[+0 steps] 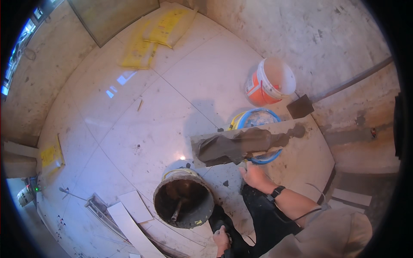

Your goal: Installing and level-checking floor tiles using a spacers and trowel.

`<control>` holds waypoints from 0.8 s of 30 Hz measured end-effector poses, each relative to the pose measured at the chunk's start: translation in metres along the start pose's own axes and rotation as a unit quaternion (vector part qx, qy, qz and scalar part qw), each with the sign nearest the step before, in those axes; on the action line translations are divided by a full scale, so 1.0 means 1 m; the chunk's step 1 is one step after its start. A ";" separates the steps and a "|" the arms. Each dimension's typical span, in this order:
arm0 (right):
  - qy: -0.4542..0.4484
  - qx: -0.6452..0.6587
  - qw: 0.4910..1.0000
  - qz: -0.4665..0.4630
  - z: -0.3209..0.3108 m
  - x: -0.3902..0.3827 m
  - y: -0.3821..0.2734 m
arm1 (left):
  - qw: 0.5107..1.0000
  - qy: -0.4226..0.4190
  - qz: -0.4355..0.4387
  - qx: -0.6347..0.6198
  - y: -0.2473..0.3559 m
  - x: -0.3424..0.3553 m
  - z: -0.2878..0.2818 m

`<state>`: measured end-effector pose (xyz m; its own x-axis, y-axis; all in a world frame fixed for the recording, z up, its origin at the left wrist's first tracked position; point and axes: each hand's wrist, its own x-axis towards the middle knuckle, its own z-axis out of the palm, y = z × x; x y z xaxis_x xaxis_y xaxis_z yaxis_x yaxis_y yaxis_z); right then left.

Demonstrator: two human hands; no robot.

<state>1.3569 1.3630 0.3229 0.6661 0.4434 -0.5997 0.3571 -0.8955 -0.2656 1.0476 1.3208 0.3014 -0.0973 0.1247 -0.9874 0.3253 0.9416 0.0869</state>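
A long, narrow slab [292, 124] lies across a blue-rimmed bucket [261, 115], with wet grey mortar [232, 144] spread along its top. My right hand [257, 176] is at the slab's near edge, its fingers closed; what they grip is too small and blurred to name. Low in the view, my left hand [221, 240] is by my leg with curled fingers, and anything inside them is hidden. Left of my knees stands a mortar-coated bucket [206, 206], dark inside, with a stick-like handle [177, 210] leaning in it.
An orange and white bucket [262, 88] stands by the right wall, near a dark square plate [300, 106]. Yellow bags [165, 28] lie at the back, another yellow bag [52, 157] at left. Pale cut strips [133, 230] and a long-handled tool [75, 195] lie at lower left.
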 end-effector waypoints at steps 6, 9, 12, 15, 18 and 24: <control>-0.087 0.151 0.978 -0.113 -0.020 0.032 0.021 | 1.000 -0.014 0.009 0.002 -0.015 0.012 0.007; -0.045 0.106 0.986 -0.123 -0.019 0.080 0.018 | 1.000 -0.023 -0.002 -0.010 -0.017 0.009 0.009; 0.084 0.113 0.980 -0.141 -0.009 0.133 0.029 | 1.000 -0.019 -0.007 -0.017 -0.017 0.006 0.010; 0.134 0.097 0.975 -0.150 -0.029 0.134 0.020 | 1.000 -0.018 -0.007 -0.004 -0.019 0.005 0.009; -0.040 0.207 0.977 -0.024 -0.054 0.107 -0.004 | 1.000 -0.004 -0.022 -0.014 -0.009 -0.002 0.010; -0.044 0.032 0.977 -0.207 -0.023 0.100 -0.003 | 0.999 -0.021 -0.006 -0.035 -0.015 0.003 0.013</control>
<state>1.4376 1.4107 0.2808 0.4140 0.7656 -0.4924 0.5411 -0.6419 -0.5433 1.0549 1.3030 0.2959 -0.0615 0.1020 -0.9929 0.2571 0.9628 0.0830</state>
